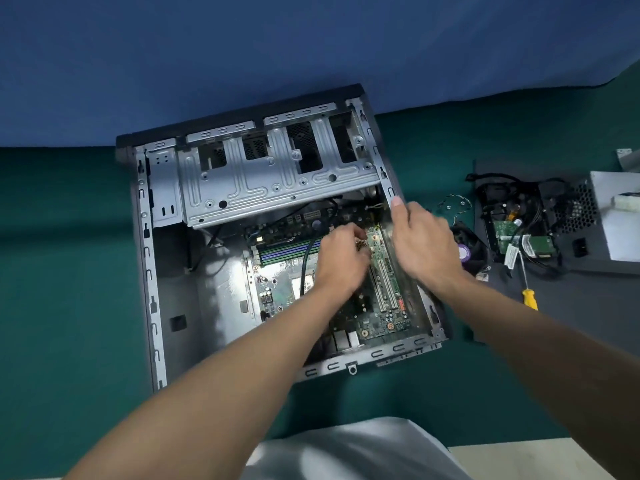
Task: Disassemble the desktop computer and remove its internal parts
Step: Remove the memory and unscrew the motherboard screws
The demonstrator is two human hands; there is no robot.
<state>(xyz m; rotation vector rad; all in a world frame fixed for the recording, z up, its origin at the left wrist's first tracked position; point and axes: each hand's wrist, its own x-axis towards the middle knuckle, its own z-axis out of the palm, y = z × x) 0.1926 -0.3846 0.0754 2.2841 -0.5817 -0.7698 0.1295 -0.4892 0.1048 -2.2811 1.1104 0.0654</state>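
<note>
Inventory, head view: one computer case (166, 271) lying open side up, one motherboard (381, 323) inside it, one drive cage (242, 174), two white expansion slots (384, 289), one black cable (304, 268), one small finned heatsink (361, 244), and a bank of memory modules (284, 252) whose number cannot be read. Outside the case there are one fan (467, 252), one hard drive (512, 233), one power supply (616, 223) and one screwdriver (530, 297) with a yellow handle, all on one dark panel (571, 306).

The case lies directly beneath both hands.
- The left hand (341, 258) reaches inside, above the far part of the motherboard, with its fingers curled down at the heatsink. Whether they grasp anything cannot be determined.
- The right hand (426, 244) is blurred. It grasps the case's right wall, with the thumb raised along the rail.

The memory modules sit just left of the left hand. The expansion slots lie between the two hands, on the near side. The drive cage lies beyond both hands. The cable runs under the left hand. The fan is just right of the right hand, and the remaining removed parts are farther right.

The case and panel rest on a green worktop (52, 271). A blue backdrop (242, 46) rises behind it.
</note>
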